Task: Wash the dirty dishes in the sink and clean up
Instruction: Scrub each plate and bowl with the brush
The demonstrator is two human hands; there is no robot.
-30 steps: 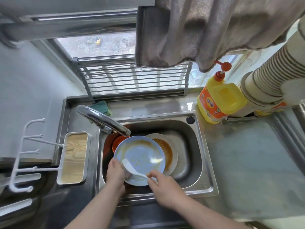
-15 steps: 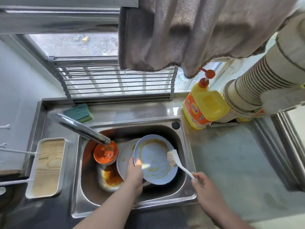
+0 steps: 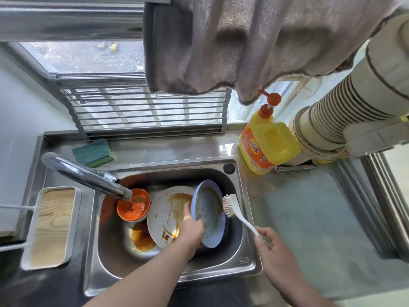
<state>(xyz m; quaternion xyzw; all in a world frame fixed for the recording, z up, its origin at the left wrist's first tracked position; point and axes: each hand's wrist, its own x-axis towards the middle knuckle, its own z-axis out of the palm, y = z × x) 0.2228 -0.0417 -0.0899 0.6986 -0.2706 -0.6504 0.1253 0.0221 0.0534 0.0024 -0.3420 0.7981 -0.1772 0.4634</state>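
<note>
Where the bench meets its near edge, two forearms enter. Left hand point(image 3: 191, 231): fingers curled over the rim of the blue plate point(image 3: 209, 214), holding it tilted on edge inside the sink point(image 3: 244, 260), toward the sink's right wall; brown residue on the plate's face. Right hand point(image 3: 271, 245): fingers closed round the white handle of the brush point(image 3: 230, 206), over the sink's right rim; bristles touching the blue plate's right edge.

White plate point(image 3: 164, 214): lying in the sink just left of the blue plate, partly behind it, smeared orange-brown. Orange bowl point(image 3: 133, 206): left of the white plate, upright, red sauce inside, under the tap's mouth. Sink floor near the bowl: orange stains.

Tap point(image 3: 86, 176): chrome, reaching from the sink's far left corner over the bowl. Tray point(image 3: 52, 227): white-rimmed, wood-grain, at the bench's left edge.

Sponge point(image 3: 94, 151): green and yellow, on the far ledge behind the tap. Bottle point(image 3: 269, 142): yellow with a red pump, at the sink's far right corner. Cups point(image 3: 336, 120): paper, stacked sideways, just right of the bottle. Rack point(image 3: 146, 111): metal bars, against the window. Towel point(image 3: 254, 45): grey, hanging above.
</note>
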